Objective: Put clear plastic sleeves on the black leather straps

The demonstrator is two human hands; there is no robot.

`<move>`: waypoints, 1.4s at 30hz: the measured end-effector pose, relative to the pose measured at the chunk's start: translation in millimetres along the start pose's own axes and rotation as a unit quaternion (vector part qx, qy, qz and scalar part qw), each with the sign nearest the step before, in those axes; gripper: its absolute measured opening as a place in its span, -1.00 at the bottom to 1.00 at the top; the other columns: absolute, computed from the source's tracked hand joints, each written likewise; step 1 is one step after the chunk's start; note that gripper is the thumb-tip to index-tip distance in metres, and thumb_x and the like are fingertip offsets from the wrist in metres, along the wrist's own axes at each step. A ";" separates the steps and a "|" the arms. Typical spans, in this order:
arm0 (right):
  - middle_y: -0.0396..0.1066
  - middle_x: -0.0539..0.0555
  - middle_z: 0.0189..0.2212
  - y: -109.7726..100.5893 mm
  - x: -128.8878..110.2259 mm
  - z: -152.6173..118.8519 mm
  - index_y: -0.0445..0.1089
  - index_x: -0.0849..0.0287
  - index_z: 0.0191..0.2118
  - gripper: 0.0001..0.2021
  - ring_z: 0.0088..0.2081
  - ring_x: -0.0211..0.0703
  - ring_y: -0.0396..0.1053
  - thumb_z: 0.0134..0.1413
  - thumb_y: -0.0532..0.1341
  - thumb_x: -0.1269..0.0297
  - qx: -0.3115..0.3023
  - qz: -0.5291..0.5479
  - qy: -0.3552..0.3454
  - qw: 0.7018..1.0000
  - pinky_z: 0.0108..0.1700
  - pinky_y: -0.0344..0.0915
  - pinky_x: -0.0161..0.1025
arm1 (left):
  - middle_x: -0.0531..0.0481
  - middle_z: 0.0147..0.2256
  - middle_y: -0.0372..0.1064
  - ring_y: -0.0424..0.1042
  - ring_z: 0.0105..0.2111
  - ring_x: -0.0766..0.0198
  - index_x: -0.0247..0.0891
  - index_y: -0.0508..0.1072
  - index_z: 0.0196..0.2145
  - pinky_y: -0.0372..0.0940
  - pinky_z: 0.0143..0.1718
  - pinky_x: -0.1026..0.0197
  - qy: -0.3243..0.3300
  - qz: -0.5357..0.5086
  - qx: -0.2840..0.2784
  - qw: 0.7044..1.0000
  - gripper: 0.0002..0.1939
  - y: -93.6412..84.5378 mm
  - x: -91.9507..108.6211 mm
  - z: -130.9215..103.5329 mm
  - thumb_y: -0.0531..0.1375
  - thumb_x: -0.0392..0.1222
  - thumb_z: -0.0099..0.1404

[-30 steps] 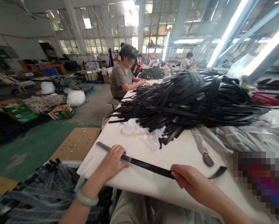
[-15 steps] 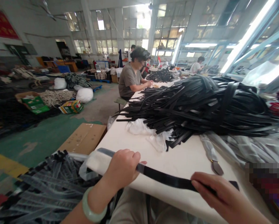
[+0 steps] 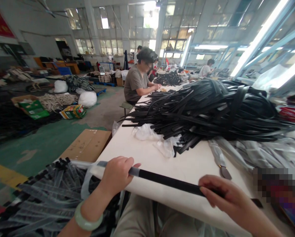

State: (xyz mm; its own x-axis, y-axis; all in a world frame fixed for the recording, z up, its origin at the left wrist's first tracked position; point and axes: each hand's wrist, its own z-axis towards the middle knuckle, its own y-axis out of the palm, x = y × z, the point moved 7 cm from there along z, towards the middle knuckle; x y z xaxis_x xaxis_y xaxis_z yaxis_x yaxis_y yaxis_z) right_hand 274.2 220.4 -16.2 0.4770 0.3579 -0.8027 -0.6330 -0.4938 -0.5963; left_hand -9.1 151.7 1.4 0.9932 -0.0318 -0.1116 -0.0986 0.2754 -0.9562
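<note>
A flat black strap (image 3: 168,181) stretches nearly straight between my two hands above the front edge of the table. Its left part is covered by a translucent plastic sleeve (image 3: 134,171), whose edge shows just right of my left hand (image 3: 118,172). That hand is closed around the sleeved part, thumb pointing right. My right hand (image 3: 223,191) pinches the bare strap farther right, and a dark end (image 3: 257,202) sticks out beyond it. A loose length of clear plastic (image 3: 86,184) hangs by my left wrist.
A big heap of black straps (image 3: 211,112) covers the far part of the white table (image 3: 127,148). Crumpled plastic (image 3: 166,144) and a brown leather tab (image 3: 225,172) lie nearer. Sleeved straps (image 3: 43,197) are piled at left, beside a cardboard box (image 3: 87,144). A co-worker (image 3: 139,79) sits beyond.
My left hand has moved left with the sleeved part, and more black strap shows between my hands. The strap is straighter now. My right hand has shifted slightly left and up in view.
</note>
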 end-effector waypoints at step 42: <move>0.42 0.02 -0.50 69.5 -15.2 49.0 0.36 0.20 -0.43 -0.79 -0.46 -0.23 0.28 0.22 0.08 0.36 -0.042 -0.051 -0.004 0.998 -0.41 0.08 -0.31 | -0.06 -0.42 0.48 0.48 -0.35 0.00 -0.22 0.42 -0.34 0.39 -0.35 0.02 0.100 -0.051 -0.107 0.988 -0.80 57.8 70.7 22.2 0.05 -0.45 0.24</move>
State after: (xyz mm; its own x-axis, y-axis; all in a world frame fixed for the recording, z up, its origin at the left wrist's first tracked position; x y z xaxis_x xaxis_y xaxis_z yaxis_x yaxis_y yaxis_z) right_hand 193.1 219.5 -45.9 0.5314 0.4161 -0.7379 -0.5270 -0.5195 -0.6725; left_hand 56.8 186.7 -55.7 0.9688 -0.2442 -0.0419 -0.0300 0.0522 -0.9982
